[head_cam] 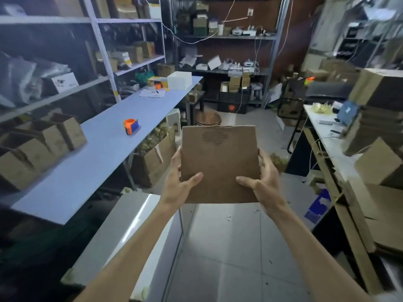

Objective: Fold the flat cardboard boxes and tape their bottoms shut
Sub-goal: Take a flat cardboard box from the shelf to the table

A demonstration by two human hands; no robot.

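Left grip (181,178) and right grip (262,182) each clamp a side edge of the flat cardboard box (220,164), held in mid-air. Folded boxes (43,144) already stand on the table (98,162) with the tape dispenser (131,126); this one is not yet opened or taped.

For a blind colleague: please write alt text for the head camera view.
A left hand and right hand hold a flat cardboard box up by its sides in a storeroom aisle. An orange tape dispenser and folded boxes sit on the blue table at left.
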